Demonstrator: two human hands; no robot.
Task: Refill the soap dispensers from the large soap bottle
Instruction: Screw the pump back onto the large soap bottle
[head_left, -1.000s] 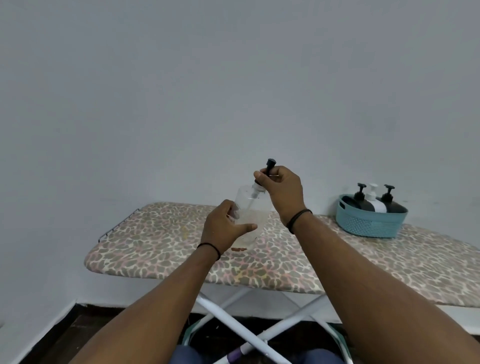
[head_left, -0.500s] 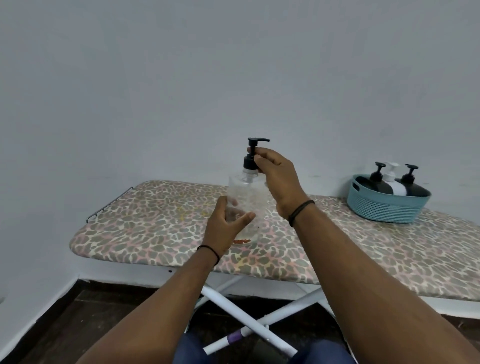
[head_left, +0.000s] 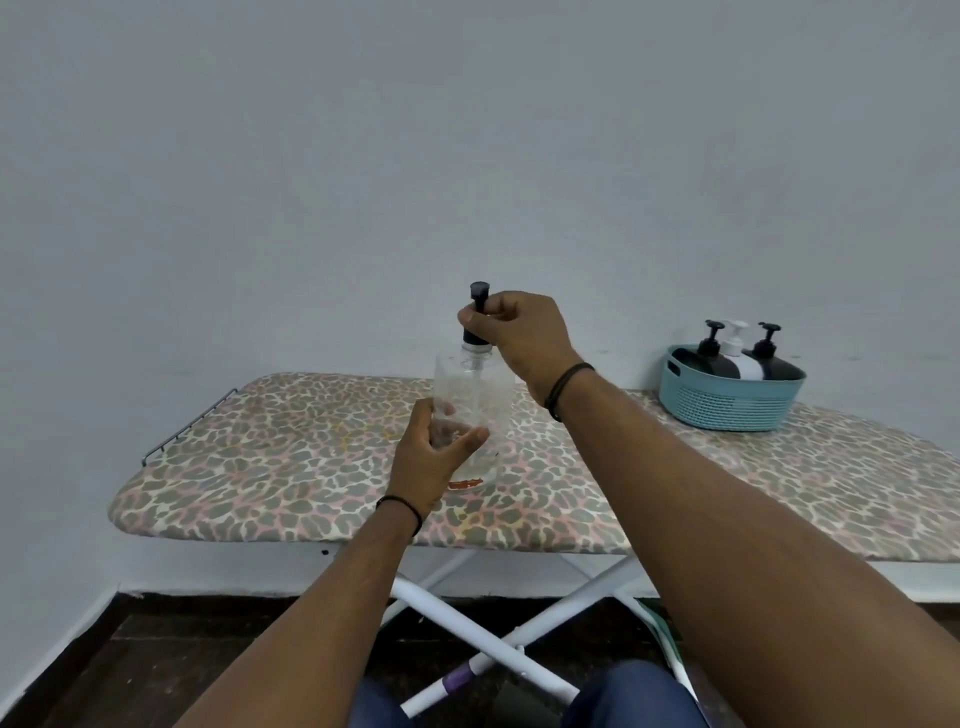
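On the ironing board, well left of the teal basket, a clear soap dispenser stands upright, pump pointing up. Left hand wraps its body; right hand pinches the pump.

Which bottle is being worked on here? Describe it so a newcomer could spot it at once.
On the leopard-print ironing board, near its middle, stands a clear bottle with a black pump, held by both hands. Unlike the dark and white dispensers in the teal basket, it is see-through.
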